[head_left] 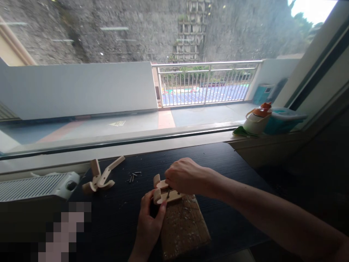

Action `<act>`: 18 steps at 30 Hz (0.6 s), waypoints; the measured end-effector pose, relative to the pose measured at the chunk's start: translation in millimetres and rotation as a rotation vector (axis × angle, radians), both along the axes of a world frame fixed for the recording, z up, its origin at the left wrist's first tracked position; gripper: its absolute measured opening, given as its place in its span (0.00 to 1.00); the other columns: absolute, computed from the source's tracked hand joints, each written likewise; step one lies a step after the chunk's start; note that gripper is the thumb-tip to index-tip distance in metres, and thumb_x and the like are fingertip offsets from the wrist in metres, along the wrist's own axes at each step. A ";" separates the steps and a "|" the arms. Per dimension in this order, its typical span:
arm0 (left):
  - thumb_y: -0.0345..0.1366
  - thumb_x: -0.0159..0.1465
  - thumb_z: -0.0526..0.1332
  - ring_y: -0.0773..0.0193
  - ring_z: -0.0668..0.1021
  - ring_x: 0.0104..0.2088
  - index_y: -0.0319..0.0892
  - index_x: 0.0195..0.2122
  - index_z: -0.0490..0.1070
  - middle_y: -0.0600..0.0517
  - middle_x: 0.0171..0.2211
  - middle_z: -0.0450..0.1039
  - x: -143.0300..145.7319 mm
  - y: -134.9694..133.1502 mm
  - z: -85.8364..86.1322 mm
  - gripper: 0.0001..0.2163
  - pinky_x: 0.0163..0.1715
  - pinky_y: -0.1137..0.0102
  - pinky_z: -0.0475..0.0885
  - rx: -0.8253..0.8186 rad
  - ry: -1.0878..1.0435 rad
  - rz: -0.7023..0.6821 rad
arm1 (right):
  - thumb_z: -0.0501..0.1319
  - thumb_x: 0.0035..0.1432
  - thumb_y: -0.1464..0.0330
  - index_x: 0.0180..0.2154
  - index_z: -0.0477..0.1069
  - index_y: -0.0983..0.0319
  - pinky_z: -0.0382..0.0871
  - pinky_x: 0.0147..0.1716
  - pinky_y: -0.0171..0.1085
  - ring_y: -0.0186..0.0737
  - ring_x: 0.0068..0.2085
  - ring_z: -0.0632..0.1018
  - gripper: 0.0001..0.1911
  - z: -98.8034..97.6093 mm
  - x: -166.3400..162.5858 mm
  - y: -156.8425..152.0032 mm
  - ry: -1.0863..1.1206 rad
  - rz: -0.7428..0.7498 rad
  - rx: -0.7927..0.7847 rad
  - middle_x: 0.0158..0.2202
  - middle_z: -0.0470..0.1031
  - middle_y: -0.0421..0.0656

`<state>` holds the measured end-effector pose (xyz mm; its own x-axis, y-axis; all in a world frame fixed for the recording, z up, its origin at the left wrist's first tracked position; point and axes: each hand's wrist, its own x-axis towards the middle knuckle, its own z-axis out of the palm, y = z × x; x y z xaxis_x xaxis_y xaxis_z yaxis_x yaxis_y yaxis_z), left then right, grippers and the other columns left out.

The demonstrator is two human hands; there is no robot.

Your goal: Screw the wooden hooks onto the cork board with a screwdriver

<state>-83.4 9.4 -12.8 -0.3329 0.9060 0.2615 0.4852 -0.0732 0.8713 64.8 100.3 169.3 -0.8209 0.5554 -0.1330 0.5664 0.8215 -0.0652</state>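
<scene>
A small light wooden piece (pixel 160 196) with curved ends lies across the far edge of a brown cork-like block (pixel 184 227) on the dark table (pixel 114 218). My left hand (pixel 148 225) pinches the piece's left end between thumb and fingers. My right hand (pixel 185 176) is curled over the top of the piece, fingers closed around a thin dark tool whose tip shows under them. A second, assembled wooden part (pixel 102 176) with several arms lies to the left. A few small screws (pixel 133 176) are scattered between it and my hands.
A white ribbed device (pixel 38 185) sits at the table's left edge. On the window sill at right stand a white container with an orange lid (pixel 257 118) and a teal box (pixel 283 120). The window (pixel 109 72) looks onto a balcony railing and a stone wall.
</scene>
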 end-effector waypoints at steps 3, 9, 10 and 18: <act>0.44 0.57 0.60 0.57 0.73 0.48 0.44 0.46 0.65 0.47 0.46 0.70 0.5 0.0 -0.7 0.18 0.51 0.61 0.67 0.000 -0.040 -0.005 | 0.54 0.57 0.63 0.29 0.77 0.65 0.57 0.23 0.33 0.34 0.24 0.71 0.16 -16.0 31.5 13.4 0.226 -0.119 -0.190 0.23 0.74 0.44; 0.41 0.58 0.59 0.60 0.75 0.48 0.45 0.52 0.62 0.47 0.51 0.70 2.1 -7.2 11.3 0.21 0.49 0.64 0.70 -0.037 -0.195 -0.097 | 0.58 0.51 0.50 0.46 0.73 0.69 0.59 0.19 0.32 0.31 0.21 0.66 0.30 -88.6 115.4 35.0 1.108 -0.592 -0.700 0.25 0.74 0.45; 0.41 0.58 0.59 0.60 0.75 0.49 0.45 0.52 0.63 0.47 0.52 0.70 0.1 -10.3 15.1 0.20 0.49 0.65 0.70 -0.042 -0.180 -0.106 | 0.60 0.49 0.50 0.45 0.73 0.69 0.58 0.18 0.32 0.31 0.21 0.66 0.31 -101.0 125.8 36.1 1.203 -0.658 -0.700 0.26 0.74 0.46; 0.36 0.57 0.60 0.59 0.75 0.48 0.44 0.46 0.69 0.49 0.45 0.73 -97.5 -25.5 47.3 0.14 0.52 0.60 0.68 -0.068 0.203 0.235 | 0.63 0.41 0.50 0.41 0.75 0.64 0.69 0.25 0.35 0.38 0.26 0.73 0.30 -159.9 154.5 27.3 1.387 -1.097 -0.458 0.29 0.78 0.46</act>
<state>-180.8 -16.1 34.5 -0.4825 0.8282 0.2851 0.6462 0.1168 0.7542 219.4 127.6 9.4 0.2106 0.9771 -0.0304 0.1223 -0.0572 -0.9908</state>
